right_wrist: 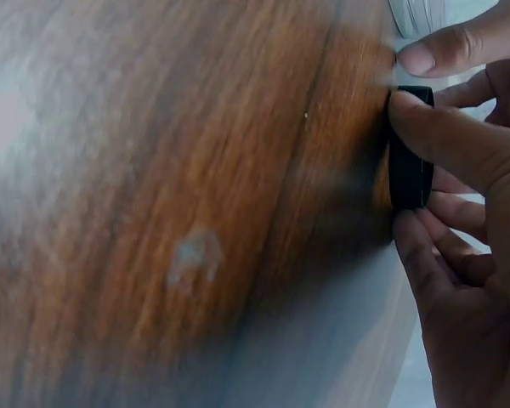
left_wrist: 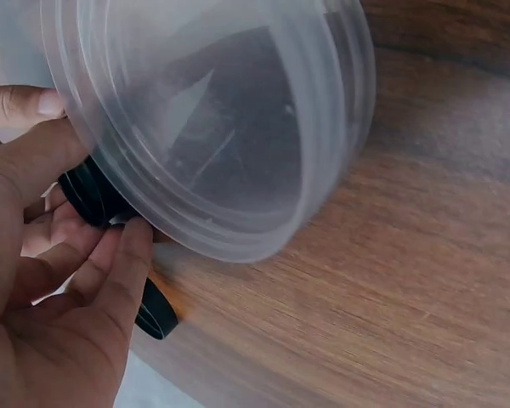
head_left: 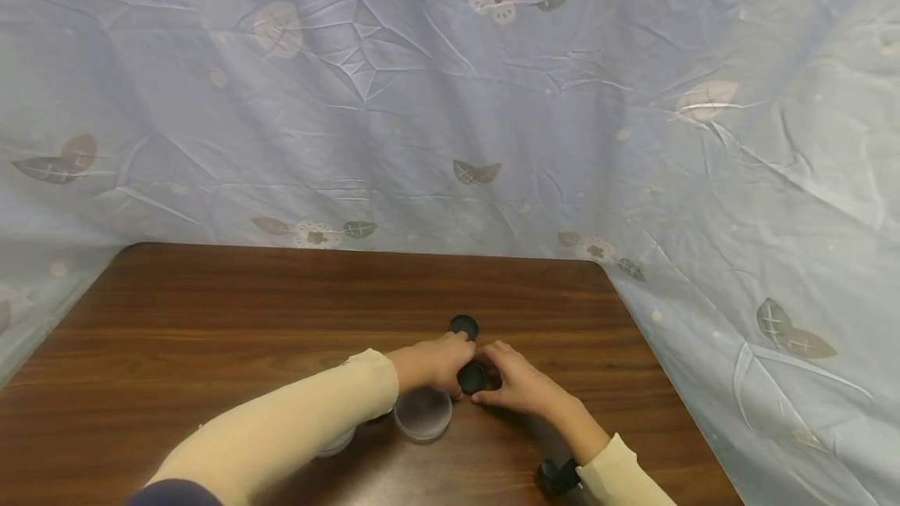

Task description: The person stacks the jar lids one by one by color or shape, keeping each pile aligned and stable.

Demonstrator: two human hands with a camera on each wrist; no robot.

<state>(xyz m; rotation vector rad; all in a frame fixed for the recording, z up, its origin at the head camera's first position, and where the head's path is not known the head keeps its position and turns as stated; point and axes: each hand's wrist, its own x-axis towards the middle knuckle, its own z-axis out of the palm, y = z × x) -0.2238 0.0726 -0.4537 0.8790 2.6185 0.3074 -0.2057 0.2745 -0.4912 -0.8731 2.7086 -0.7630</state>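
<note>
Between my two hands a small round black lid (head_left: 473, 378) stands low over the wooden table. My right hand (head_left: 522, 383) pinches its edge; in the right wrist view the thumb is on one side of the lid (right_wrist: 410, 157) and fingertips are on the other. From the opposite side my left hand (head_left: 437, 361) curls about the same lid (left_wrist: 89, 194), its thumb and fingers around it. A second black lid (head_left: 464, 325) lies just beyond the left fingertips. Close to the left hand stands a clear round plastic container (head_left: 423, 415), large in the left wrist view.
Under the left forearm, another clear container (head_left: 337, 442) and a dark object (head_left: 380, 418) show only in part. The brown wooden table (head_left: 281, 295) meets a patterned pale cloth (head_left: 422, 100) at the back and sides. A black device (head_left: 558, 478) sits at the right wrist.
</note>
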